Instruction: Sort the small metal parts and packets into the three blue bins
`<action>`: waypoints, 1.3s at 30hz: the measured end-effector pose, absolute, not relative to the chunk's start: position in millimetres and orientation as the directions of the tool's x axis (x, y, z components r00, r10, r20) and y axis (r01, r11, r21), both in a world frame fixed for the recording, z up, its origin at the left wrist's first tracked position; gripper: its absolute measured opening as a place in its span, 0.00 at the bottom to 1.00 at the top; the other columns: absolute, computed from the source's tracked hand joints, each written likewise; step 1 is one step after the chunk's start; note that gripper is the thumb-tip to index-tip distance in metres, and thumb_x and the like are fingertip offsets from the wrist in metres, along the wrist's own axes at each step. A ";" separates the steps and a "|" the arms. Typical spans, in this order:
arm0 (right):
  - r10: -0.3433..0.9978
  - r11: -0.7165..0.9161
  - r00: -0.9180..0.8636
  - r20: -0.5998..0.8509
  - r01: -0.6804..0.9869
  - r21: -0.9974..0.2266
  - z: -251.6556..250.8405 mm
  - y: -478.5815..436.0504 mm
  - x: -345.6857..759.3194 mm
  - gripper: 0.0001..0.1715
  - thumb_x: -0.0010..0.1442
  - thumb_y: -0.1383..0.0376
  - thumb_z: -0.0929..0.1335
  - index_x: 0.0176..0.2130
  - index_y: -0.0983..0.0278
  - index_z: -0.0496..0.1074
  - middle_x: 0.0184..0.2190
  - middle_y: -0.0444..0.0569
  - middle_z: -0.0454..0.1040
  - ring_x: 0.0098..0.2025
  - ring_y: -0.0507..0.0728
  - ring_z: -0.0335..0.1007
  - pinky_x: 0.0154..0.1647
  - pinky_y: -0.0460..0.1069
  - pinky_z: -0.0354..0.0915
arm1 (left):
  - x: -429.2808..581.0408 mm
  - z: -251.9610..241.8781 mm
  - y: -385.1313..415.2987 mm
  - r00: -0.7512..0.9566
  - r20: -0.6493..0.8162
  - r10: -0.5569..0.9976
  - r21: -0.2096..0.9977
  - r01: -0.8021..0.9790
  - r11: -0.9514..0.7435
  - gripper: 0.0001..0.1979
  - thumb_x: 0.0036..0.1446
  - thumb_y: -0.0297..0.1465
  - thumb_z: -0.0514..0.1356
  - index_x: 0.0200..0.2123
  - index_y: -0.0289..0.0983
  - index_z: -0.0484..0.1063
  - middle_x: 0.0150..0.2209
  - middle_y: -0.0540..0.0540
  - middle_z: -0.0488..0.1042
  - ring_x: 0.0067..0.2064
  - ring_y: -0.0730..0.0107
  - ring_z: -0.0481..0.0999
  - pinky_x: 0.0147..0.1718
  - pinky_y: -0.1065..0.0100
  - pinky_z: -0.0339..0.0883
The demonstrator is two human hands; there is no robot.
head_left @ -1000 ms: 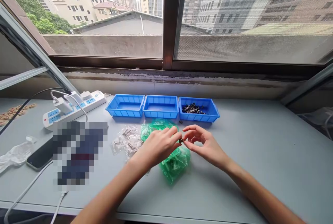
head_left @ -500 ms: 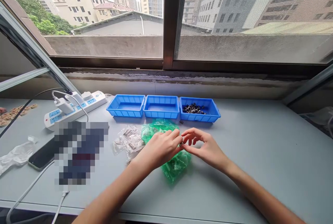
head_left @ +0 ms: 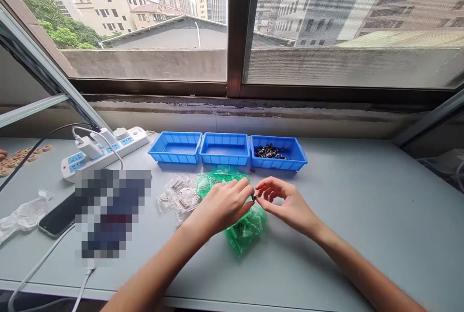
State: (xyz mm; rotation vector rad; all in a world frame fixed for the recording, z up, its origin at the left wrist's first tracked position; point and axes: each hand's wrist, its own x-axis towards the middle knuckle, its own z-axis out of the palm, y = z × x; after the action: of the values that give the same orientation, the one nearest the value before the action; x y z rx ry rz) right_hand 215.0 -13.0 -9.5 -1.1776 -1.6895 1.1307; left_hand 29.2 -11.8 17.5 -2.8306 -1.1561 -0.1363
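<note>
Left hand [head_left: 228, 204] has a small dark part [head_left: 254, 198] pinched in its fingertips, over the green plastic bag [head_left: 246, 234]; right hand [head_left: 290, 202] is curled up close to it, can't tell if it's actually gripping; rightmost blue plastic bin [head_left: 279, 163] has a pile of dark little pieces [head_left: 268, 151] in it; clear plastic packets [head_left: 179, 193] lie left of the bag.

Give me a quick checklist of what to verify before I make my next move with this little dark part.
1. Small dark part pinched by the left hand: ok.
2. Right hand gripping the part too, not just touching: cannot tell.
3. Pile of dark pieces inside the rightmost blue bin: ok.
4. No stray piece outside that bin: not ok, one lies before it.
5. Green bag sealed: cannot tell.
</note>
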 end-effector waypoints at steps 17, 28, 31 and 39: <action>0.953 0.199 -0.277 0.120 0.278 -0.940 -7.7 -12.5 213.7 0.08 0.53 0.58 0.68 0.29 0.61 0.71 0.26 0.44 0.74 0.26 0.52 0.68 0.30 0.49 0.69 | 29.2 17.3 -10.3 0.692 0.120 0.712 -0.047 0.720 -0.692 0.06 0.65 0.31 0.50 0.39 0.37 0.66 0.36 0.49 0.72 0.32 0.71 0.74 0.23 0.72 0.60; 0.950 0.244 -0.254 0.182 0.238 -0.940 -11.0 -12.7 211.4 0.07 0.54 0.59 0.69 0.32 0.60 0.71 0.31 0.46 0.77 0.27 0.53 0.70 0.30 0.50 0.71 | 31.7 13.9 -10.6 0.668 0.164 0.726 0.044 0.730 -0.682 0.05 0.63 0.30 0.50 0.39 0.37 0.65 0.35 0.49 0.72 0.32 0.70 0.75 0.23 0.71 0.62; 0.950 0.254 -0.244 0.197 0.231 -0.939 -12.4 -12.7 212.4 0.06 0.54 0.60 0.69 0.32 0.60 0.71 0.31 0.46 0.76 0.27 0.53 0.70 0.31 0.50 0.71 | 30.4 13.6 -9.8 0.653 0.178 0.736 0.091 0.734 -0.673 0.05 0.63 0.30 0.51 0.40 0.38 0.65 0.37 0.50 0.73 0.33 0.70 0.76 0.23 0.72 0.61; 0.953 0.234 -0.250 0.172 0.243 -0.941 -10.1 -12.6 212.1 0.07 0.51 0.60 0.70 0.30 0.60 0.70 0.28 0.45 0.75 0.26 0.52 0.69 0.30 0.50 0.70 | 28.5 17.0 -10.5 0.644 0.141 0.752 0.104 0.746 -0.658 0.07 0.61 0.29 0.50 0.40 0.38 0.65 0.37 0.49 0.72 0.34 0.70 0.75 0.25 0.71 0.63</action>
State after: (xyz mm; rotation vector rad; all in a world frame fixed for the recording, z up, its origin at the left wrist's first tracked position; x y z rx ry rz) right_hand 212.1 -12.6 -10.1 -1.1270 -1.6722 1.0699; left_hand 28.5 -10.5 17.0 -2.8813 -1.3129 -0.2739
